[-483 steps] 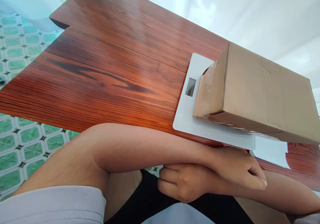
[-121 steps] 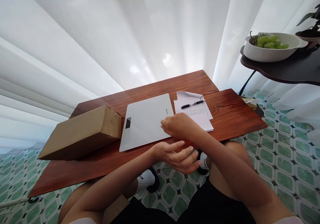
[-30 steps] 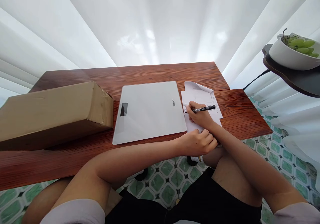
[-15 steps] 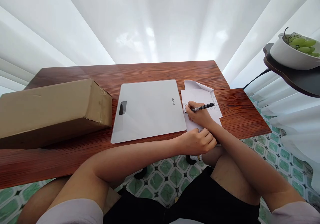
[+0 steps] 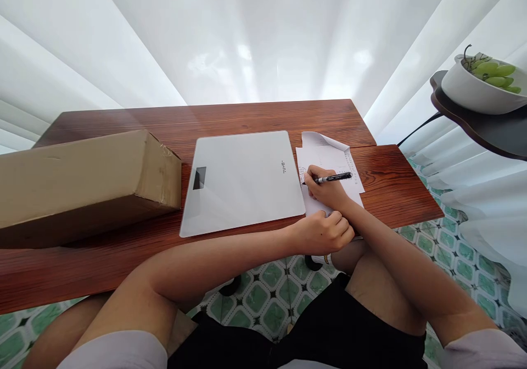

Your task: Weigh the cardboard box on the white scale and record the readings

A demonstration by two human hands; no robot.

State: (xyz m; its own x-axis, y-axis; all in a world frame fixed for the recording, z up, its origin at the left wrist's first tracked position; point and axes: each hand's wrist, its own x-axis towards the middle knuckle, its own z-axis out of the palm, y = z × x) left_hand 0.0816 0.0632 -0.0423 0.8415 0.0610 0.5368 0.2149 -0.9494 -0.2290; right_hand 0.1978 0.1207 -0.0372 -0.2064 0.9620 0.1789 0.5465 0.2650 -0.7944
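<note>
I see a red-brown wooden table (image 5: 230, 116) with dark stripes running along it. The cardboard box (image 5: 82, 182) is plain light brown. The scale (image 5: 242, 179) is white, with a small dark grey window and tiny dark letters. The paper sheets (image 5: 329, 157) are white with little dark print. The pen (image 5: 333, 178) I see in the right hand (image 5: 325, 190) is black with a silver bit. The floor tiles (image 5: 263, 297) are green with white lines and small black diamonds. The curtain (image 5: 255, 34) is white. The bowl (image 5: 473, 91) is white, the grapes (image 5: 496, 75) light green, the side table (image 5: 486, 130) dark brown. The shorts (image 5: 313, 336) are black and the sleeves (image 5: 115, 352) pale grey.
</note>
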